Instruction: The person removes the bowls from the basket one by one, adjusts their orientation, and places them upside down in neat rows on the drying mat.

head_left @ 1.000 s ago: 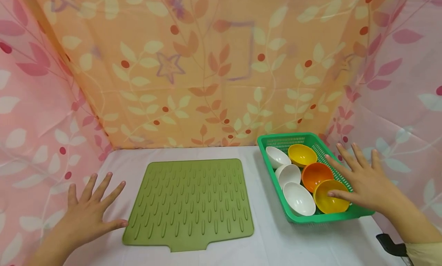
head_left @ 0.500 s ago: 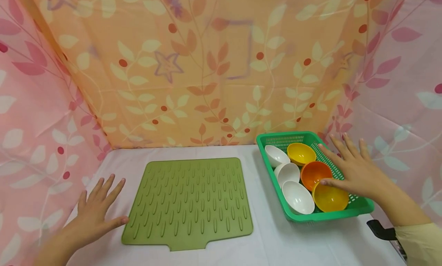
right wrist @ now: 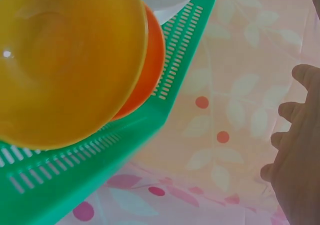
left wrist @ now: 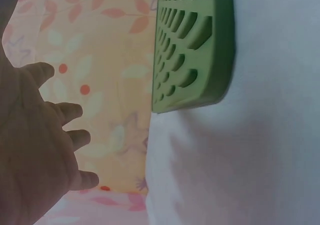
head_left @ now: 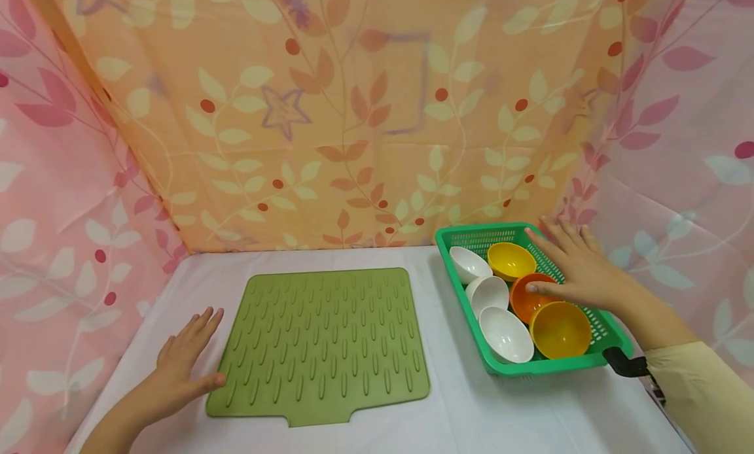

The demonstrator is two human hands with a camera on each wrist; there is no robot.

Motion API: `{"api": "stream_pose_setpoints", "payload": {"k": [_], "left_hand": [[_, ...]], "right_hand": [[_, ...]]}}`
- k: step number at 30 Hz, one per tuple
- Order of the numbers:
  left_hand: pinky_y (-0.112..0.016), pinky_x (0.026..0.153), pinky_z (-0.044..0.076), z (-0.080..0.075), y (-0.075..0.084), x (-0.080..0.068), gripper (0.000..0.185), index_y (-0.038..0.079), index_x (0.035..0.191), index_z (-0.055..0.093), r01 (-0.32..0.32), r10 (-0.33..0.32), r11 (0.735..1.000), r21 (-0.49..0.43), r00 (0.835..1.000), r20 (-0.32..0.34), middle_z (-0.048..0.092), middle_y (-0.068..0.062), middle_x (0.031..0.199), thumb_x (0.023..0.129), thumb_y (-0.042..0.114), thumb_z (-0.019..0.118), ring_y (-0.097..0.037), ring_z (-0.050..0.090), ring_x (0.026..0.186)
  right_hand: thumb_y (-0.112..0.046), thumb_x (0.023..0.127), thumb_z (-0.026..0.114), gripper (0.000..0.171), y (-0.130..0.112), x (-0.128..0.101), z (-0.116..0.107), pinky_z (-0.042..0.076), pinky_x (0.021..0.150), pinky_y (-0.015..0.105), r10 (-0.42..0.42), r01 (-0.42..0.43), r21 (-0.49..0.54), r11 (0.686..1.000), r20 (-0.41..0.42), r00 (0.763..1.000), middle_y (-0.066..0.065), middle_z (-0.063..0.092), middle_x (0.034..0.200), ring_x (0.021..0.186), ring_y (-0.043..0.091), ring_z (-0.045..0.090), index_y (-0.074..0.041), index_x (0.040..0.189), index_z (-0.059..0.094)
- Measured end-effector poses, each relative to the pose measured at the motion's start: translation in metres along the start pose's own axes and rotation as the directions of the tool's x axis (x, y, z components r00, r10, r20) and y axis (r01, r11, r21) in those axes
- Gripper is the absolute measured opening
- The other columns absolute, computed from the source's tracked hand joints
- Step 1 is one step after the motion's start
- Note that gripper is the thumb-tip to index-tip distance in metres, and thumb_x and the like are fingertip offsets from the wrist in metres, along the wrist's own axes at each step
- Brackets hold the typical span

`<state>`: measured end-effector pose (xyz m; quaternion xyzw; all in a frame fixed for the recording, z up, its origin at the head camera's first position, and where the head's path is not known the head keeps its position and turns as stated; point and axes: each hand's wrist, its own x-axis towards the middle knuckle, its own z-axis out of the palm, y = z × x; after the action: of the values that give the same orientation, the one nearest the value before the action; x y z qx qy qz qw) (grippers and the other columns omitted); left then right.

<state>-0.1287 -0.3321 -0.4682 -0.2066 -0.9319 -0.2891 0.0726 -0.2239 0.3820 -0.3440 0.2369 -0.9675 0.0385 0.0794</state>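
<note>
My left hand (head_left: 179, 366) hovers at the left edge of a flat green ridged mat (head_left: 321, 339), fingers spread and holding nothing. In the left wrist view the mat's corner (left wrist: 200, 60) stands apart from the hand (left wrist: 37, 135). Above the right side of a green basket (head_left: 483, 359) is my right hand (head_left: 583, 274), fingers extended, with nothing in its grasp. White bowls (head_left: 506, 334) lie tilted along the basket's left side. An orange bowl (head_left: 527, 300) sits between a far yellow bowl (head_left: 511, 261) and a near yellow bowl (head_left: 561, 331); the hand partly covers the orange one.
A white cloth (head_left: 459, 401) covers the table beneath mat and basket. Patterned orange fabric (head_left: 353, 114) hangs behind, with pink fabric (head_left: 53, 212) at the left side and more at the right. A black strap (head_left: 624, 362) shows at the right sleeve.
My right hand has moved left and slightly up, further over the basket. The left hand has shifted right and turned, its fingers appearing closer together. Mat and bowls stay in place.
</note>
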Motion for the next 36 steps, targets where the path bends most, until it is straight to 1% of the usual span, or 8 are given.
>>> {"api": "stream_pose_setpoints", "payload": {"k": [9, 15, 18, 20, 23, 25, 31, 36], "left_hand": [[-0.082, 0.108, -0.001, 0.014, -0.009, -0.002, 0.105, 0.021, 0.166, 0.014, 0.001, 0.002, 0.996, -0.09, 1.0, 0.031, 0.011, -0.022, 0.17, 0.087, 0.046, 0.077, -0.053, 0.004, 0.153], [-0.082, 0.107, 0.005, 0.022, -0.013, -0.003, 0.104, 0.016, 0.166, 0.017, -0.027, 0.028, 0.995, -0.1, 1.0, 0.009, 0.013, -0.019, 0.17, 0.086, 0.044, 0.078, -0.031, 0.0, 0.158], [-0.084, 0.102, 0.012, 0.025, -0.015, 0.0, 0.097, 0.014, 0.165, 0.018, -0.039, 0.039, 0.994, -0.102, 0.999, -0.002, 0.017, -0.023, 0.168, 0.092, 0.049, 0.071, -0.036, 0.006, 0.157], [-0.084, 0.099, 0.015, 0.026, -0.016, 0.001, 0.094, 0.012, 0.165, 0.018, -0.041, 0.041, 0.994, -0.103, 0.999, -0.005, 0.02, -0.027, 0.166, 0.095, 0.054, 0.066, -0.048, 0.011, 0.154], [-0.085, 0.098, 0.016, 0.026, -0.018, -0.001, 0.096, 0.012, 0.165, 0.018, -0.012, 0.013, 0.994, -0.108, 1.0, 0.011, 0.021, -0.029, 0.165, 0.095, 0.056, 0.065, -0.058, 0.015, 0.148], [-0.085, 0.097, 0.017, 0.027, -0.019, -0.003, 0.098, 0.01, 0.165, 0.019, -0.008, 0.011, 0.993, -0.114, 1.0, 0.018, 0.022, -0.032, 0.163, 0.092, 0.053, 0.07, -0.064, 0.018, 0.143], [-0.085, 0.097, 0.019, 0.03, -0.028, -0.007, 0.104, 0.014, 0.165, 0.02, 0.037, -0.027, 0.99, -0.139, 0.997, 0.076, 0.023, -0.035, 0.161, 0.083, 0.036, 0.081, -0.069, 0.02, 0.139], [-0.082, 0.1, 0.02, 0.034, -0.035, -0.008, 0.114, 0.007, 0.162, 0.025, 0.042, -0.033, 0.993, -0.111, 0.996, 0.085, 0.032, -0.037, 0.156, 0.071, 0.031, 0.09, -0.068, 0.025, 0.137]], "right_hand": [[-0.051, 0.088, 0.075, 0.101, 0.001, 0.034, -0.004, -0.005, 0.119, 0.07, -0.007, -0.004, 0.158, 0.987, 0.07, 0.998, 0.021, 0.012, 0.17, 0.155, 0.049, 0.003, -0.016, 0.165, 0.02], [-0.052, 0.089, 0.074, 0.102, 0.001, 0.05, -0.004, -0.002, 0.119, 0.071, -0.022, -0.006, 0.212, 0.977, 0.131, 0.991, 0.024, 0.017, 0.168, 0.153, 0.052, 0.008, -0.016, 0.166, 0.017], [-0.05, 0.088, 0.075, 0.101, 0.003, 0.055, -0.002, 0.002, 0.116, 0.075, -0.013, -0.024, 0.245, 0.969, 0.151, 0.988, 0.025, 0.02, 0.167, 0.151, 0.054, 0.011, -0.016, 0.165, 0.019], [-0.05, 0.088, 0.076, 0.1, 0.005, 0.059, 0.001, 0.007, 0.114, 0.077, -0.003, -0.041, 0.27, 0.962, 0.163, 0.987, 0.023, 0.023, 0.167, 0.151, 0.052, 0.014, -0.017, 0.165, 0.021], [-0.049, 0.087, 0.077, 0.1, 0.007, 0.067, 0.009, 0.012, 0.112, 0.079, -0.006, -0.054, 0.32, 0.946, 0.184, 0.983, 0.019, 0.024, 0.167, 0.152, 0.05, 0.017, -0.018, 0.165, 0.022], [-0.047, 0.087, 0.078, 0.101, 0.007, 0.073, 0.015, 0.013, 0.112, 0.079, -0.016, -0.053, 0.343, 0.938, 0.195, 0.981, 0.018, 0.024, 0.168, 0.152, 0.049, 0.017, -0.018, 0.165, 0.022], [-0.049, 0.086, 0.079, 0.104, 0.007, 0.085, 0.026, 0.018, 0.113, 0.075, -0.013, -0.072, 0.371, 0.926, 0.22, 0.975, 0.02, 0.023, 0.168, 0.151, 0.05, 0.019, -0.012, 0.164, 0.021], [-0.051, 0.087, 0.077, 0.103, 0.004, 0.095, 0.033, 0.024, 0.113, 0.073, 0.018, -0.121, 0.392, 0.912, 0.258, 0.966, 0.021, 0.028, 0.166, 0.15, 0.05, 0.024, -0.009, 0.164, 0.022]]}}
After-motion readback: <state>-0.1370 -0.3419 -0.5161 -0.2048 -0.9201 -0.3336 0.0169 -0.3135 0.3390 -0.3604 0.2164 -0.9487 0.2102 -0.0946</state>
